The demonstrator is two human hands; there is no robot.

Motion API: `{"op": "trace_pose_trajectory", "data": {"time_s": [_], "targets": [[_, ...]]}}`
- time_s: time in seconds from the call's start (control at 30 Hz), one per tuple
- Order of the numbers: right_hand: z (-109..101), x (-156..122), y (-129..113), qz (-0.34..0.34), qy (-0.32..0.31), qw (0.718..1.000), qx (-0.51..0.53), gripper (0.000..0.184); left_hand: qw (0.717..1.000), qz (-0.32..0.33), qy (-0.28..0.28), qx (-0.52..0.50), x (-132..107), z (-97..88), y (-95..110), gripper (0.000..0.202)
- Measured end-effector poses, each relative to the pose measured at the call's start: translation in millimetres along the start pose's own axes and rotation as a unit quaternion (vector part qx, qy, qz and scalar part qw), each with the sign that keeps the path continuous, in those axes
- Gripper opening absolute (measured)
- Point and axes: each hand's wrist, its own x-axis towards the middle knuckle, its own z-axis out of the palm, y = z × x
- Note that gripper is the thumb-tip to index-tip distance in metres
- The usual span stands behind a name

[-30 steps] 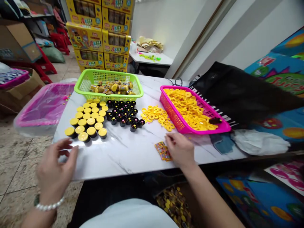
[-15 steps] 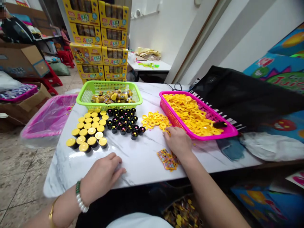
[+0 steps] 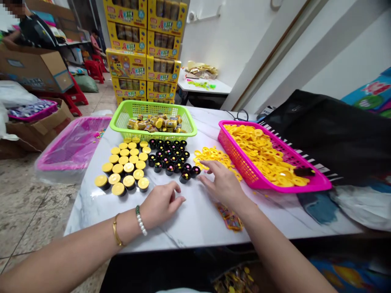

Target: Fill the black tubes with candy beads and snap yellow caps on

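My left hand (image 3: pixel 160 203) rests on the white marble table (image 3: pixel 195 219), fingers curled loosely, just in front of a group of open black cups (image 3: pixel 171 158). My right hand (image 3: pixel 222 183) lies with its fingers stretched toward a loose pile of yellow rings (image 3: pixel 214 156) and the nearest black cup (image 3: pixel 185 177). Neither hand visibly holds anything. Black cups with yellow lids (image 3: pixel 126 169) stand in rows to the left. Small printed packets (image 3: pixel 230 217) lie under my right wrist.
A green basket (image 3: pixel 152 108) of wrapped pieces sits at the back, a pink basket (image 3: pixel 262 183) of yellow rings on the right. A pink bin (image 3: pixel 70 148) stands left of the table. Yellow cartons (image 3: pixel 143 61) are stacked behind. A black bag (image 3: pixel 330 134) lies right.
My left hand came up from beside the table onto its top and moved toward the black cups. My right hand left the packets and reached forward to the ring pile.
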Motion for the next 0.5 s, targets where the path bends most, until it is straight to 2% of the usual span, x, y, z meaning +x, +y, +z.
{"op": "trace_pose_trajectory", "data": {"time_s": [0.1, 0.27, 0.37, 0.43, 0.5], "targets": [[11, 3, 1, 0.022, -0.052, 0.998, 0.033, 0.030, 0.999, -0.020, -0.001, -0.037, -1, -2.4, 0, 0.024], [-2, -26, -24, 0.079, -0.095, 0.992, 0.038, 0.015, 0.999, -0.028, -0.033, -0.026, -3, -0.6, 0, 0.031], [-10, -42, -44, 0.072, -0.151, 0.976, 0.136, 0.025, 0.998, -0.018, -0.063, -0.016, -3, -1.7, 1, 0.038], [-10, -38, -46, 0.062, -0.184, 0.963, 0.186, 0.034, 0.997, -0.009, -0.072, -0.013, -1, -4.3, 2, 0.032], [-9, -24, -34, 0.058, -0.154, 0.973, 0.162, 0.035, 0.997, -0.011, -0.070, -0.013, 1, -7.5, 3, 0.024]]}}
